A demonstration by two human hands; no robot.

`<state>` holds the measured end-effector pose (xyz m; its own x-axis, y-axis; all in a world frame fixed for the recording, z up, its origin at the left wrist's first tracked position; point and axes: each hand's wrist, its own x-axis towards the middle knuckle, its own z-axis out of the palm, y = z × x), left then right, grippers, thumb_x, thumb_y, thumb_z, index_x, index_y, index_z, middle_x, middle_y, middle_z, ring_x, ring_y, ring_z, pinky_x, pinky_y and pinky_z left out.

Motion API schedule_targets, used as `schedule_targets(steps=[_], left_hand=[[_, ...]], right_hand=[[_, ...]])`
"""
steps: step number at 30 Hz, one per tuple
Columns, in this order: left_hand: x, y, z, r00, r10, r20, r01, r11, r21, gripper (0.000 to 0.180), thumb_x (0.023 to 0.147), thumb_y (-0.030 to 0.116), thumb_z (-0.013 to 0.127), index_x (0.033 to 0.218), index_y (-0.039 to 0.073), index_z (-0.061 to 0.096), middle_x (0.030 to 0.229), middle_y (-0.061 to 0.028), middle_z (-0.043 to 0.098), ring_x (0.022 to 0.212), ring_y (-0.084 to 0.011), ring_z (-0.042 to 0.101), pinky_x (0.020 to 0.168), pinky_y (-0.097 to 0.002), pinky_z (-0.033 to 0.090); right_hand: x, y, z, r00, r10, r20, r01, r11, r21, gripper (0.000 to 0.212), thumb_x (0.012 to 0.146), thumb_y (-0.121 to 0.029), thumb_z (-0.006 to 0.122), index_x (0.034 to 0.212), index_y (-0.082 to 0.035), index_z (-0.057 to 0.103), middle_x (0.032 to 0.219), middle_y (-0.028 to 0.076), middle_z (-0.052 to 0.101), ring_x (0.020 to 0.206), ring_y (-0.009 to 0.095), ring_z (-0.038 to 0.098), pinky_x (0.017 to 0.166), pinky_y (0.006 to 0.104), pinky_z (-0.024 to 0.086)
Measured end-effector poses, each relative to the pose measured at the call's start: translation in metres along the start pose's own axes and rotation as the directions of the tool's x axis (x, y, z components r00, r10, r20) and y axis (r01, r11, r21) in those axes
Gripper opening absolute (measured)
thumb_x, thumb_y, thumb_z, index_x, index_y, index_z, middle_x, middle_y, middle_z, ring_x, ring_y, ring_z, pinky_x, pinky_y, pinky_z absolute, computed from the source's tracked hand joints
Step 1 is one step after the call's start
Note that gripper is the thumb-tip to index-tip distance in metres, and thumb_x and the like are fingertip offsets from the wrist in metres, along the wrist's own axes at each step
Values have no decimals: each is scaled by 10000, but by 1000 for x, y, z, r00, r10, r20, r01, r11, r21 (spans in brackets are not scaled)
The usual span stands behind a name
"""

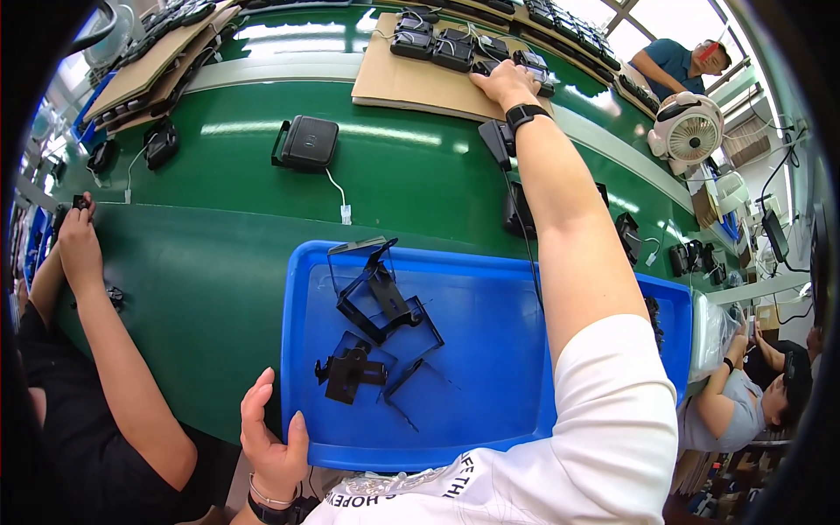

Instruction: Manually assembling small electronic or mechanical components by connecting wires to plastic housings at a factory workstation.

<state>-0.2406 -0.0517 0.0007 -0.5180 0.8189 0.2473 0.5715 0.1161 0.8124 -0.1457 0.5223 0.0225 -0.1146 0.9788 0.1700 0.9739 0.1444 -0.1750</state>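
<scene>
My right hand (510, 85) is stretched far forward over a cardboard sheet (394, 83). Its fingers are bent onto one of the black box-shaped devices, which the hand partly hides. Beside it on the cardboard sit several more such devices (453, 50) with white cables. My left hand (276, 442) is empty, fingers apart, next to the left rim of a blue tray (296, 350). Inside that tray lie several black metal brackets (385, 297), one leaning over the far rim.
A black device (311, 143) with a white plug stands on the green table (219, 175). At the left, a co-worker's hand (80, 227) holds a small black part. A fan (689, 131) stands at the far right. More people are at right. A dark cable crosses the tray.
</scene>
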Motion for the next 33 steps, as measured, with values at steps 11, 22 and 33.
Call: schedule_targets(steps=[11,22,33], left_hand=[[-1,-3,-4,999,-22,28,27,983,-180,441,786,-10,585,1208,-20,456,1250,-204,503,1183,-301,474,1011,-385,357],[-4,-1,-7,896,413,-161,-413,910,36,473,798,65,639,1220,-40,454,1174,-154,536,1058,-248,557,896,-343,449],[-55,72,15,819,228,526,413,402,-817,588,840,208,641,1311,47,328,1154,-120,516,1036,-256,567,844,-335,494]], right_hand=[[-44,19,-44,995,-97,-16,98,984,149,859,620,-511,733,1203,62,469,1221,249,521,1154,334,500,975,343,395],[-323,56,-161,763,-575,-294,644,642,416,833,634,-262,790,1296,26,374,1142,178,508,1063,305,506,927,356,414],[-528,36,-143,510,-715,-479,856,362,371,852,570,-242,824,1277,-5,413,1153,160,503,1039,354,491,883,408,428]])
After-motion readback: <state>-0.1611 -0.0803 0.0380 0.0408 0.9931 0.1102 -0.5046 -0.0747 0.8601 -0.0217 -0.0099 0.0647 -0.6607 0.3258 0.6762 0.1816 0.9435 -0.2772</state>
